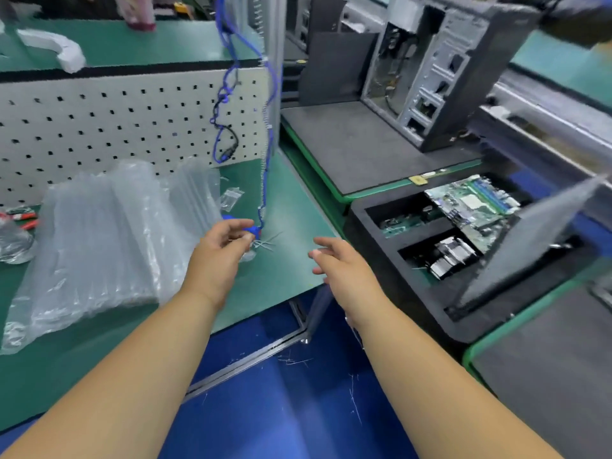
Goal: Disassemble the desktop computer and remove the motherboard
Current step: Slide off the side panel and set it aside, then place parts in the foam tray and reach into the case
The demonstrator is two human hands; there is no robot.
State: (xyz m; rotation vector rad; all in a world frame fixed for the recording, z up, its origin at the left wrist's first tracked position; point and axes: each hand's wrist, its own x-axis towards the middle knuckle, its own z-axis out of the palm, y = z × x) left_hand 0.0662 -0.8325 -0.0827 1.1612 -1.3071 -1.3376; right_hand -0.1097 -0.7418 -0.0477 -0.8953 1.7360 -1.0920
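A small blue fitting (249,229) at the lower end of a blue coiled cord (265,180) is pinched between thumb and fingertips of the left hand (222,250), above the green desk (291,207). The right hand (337,260) is held just beside it, fingers loosely spread and clasped on nothing. The desktop computer (440,74) is seen upright and opened on a dark mat (357,144), well apart from both hands. A motherboard (473,207) is seen lying tilted in a black foam tray (371,226) to the right; whether it came from this case cannot be told.

Risks judged from this arrangement: the cord hangs from above and is probably under spring tension, so a loose pinch could let the fitting snap upward out of reach. If the cord is an antistatic tether, handling boards before it is attached could expose them to discharge. Clear air-cushion packaging (99,233) lies near the left forearm and could be dragged off the desk. Motion blur is present, so fine detail at the fingertips remains uncertain.
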